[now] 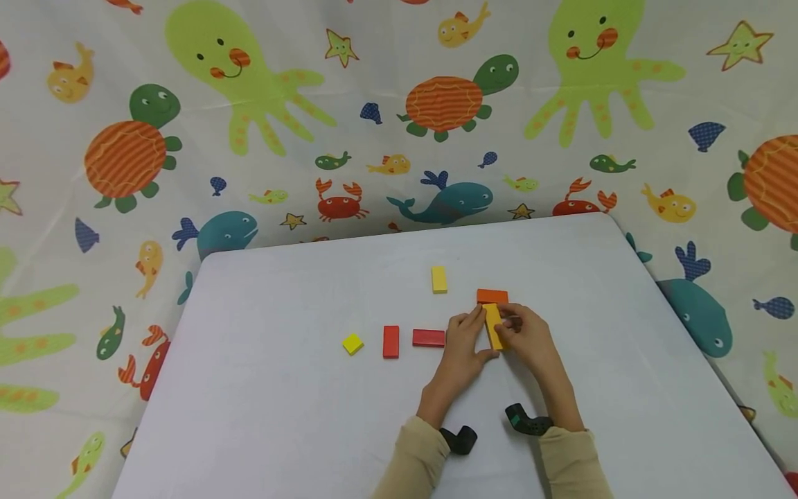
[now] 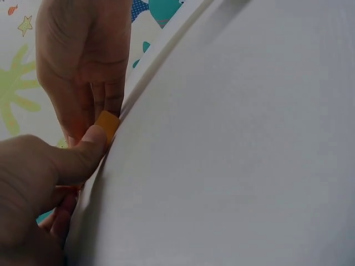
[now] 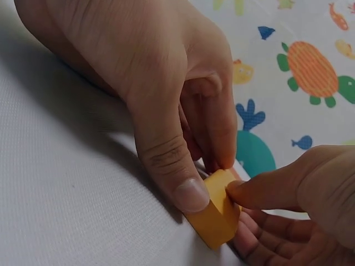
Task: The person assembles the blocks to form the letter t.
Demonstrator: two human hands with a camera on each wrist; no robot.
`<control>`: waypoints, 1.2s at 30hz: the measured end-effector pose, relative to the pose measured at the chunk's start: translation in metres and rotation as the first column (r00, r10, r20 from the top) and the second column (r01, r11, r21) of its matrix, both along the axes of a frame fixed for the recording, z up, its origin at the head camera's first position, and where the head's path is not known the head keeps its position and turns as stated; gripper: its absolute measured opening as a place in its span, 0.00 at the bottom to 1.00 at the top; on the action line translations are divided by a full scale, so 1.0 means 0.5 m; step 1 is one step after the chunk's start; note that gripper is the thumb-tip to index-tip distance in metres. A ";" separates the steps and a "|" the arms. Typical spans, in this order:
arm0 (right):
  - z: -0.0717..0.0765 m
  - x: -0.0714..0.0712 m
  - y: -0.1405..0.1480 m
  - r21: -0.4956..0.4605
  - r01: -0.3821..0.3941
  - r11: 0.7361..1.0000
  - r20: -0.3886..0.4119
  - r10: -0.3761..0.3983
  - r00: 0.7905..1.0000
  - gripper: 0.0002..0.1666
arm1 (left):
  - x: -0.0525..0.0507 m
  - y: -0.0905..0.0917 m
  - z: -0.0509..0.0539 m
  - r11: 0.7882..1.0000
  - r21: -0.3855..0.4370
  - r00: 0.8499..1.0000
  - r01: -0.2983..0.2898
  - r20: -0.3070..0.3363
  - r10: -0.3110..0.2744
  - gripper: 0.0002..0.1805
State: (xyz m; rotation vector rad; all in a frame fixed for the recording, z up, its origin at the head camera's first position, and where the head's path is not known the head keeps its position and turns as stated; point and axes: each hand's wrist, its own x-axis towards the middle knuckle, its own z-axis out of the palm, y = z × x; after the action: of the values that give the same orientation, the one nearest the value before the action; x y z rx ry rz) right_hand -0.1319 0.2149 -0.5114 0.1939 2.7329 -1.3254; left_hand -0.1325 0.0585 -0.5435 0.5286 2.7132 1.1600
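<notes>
A yellow-orange rectangular block (image 1: 492, 326) lies between both hands in the head view, its far end against or just before an orange block (image 1: 492, 296). My left hand (image 1: 463, 344) holds it from the left, the thumb at its near end and the fingertips by its far end. From the right, my right hand (image 1: 528, 335) grips it with thumb and fingers. The right wrist view shows the same block (image 3: 216, 219), with the left thumb (image 3: 191, 194) on one side and the right thumb (image 3: 238, 191) on another. Fingers partly hide it.
On the white table (image 1: 280, 416) lie a yellow block (image 1: 439, 279), a horizontal red block (image 1: 428, 338) near the left hand, an upright-pointing red block (image 1: 391, 342) and a small yellow square block (image 1: 352, 344). A sea-animal-print curtain (image 1: 368, 62) hangs behind.
</notes>
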 end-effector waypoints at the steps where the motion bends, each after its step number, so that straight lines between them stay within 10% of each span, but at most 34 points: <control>1: 0.000 0.000 0.000 -0.002 0.004 1.000 0.001 -0.004 1.000 0.27 | 0.001 0.002 -0.001 1.000 -0.010 1.000 -0.005 -0.006 0.005 0.46; 17: 0.004 -0.001 0.009 0.018 0.060 0.998 -0.066 -0.059 0.996 0.25 | 0.012 0.026 0.000 0.998 -0.034 0.994 -0.054 -0.102 0.051 0.40; 36: 0.009 -0.071 0.060 0.094 -0.105 0.990 -0.176 0.121 0.977 0.23 | 0.027 0.039 0.011 0.986 -0.142 0.988 -0.088 -0.139 0.069 0.38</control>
State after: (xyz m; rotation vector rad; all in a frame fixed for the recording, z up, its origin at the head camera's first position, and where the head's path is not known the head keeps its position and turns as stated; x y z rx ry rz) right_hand -0.1676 0.2449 -0.5068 -0.0801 2.9024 -1.2564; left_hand -0.1192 0.0781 -0.5382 0.4992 2.9304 0.9617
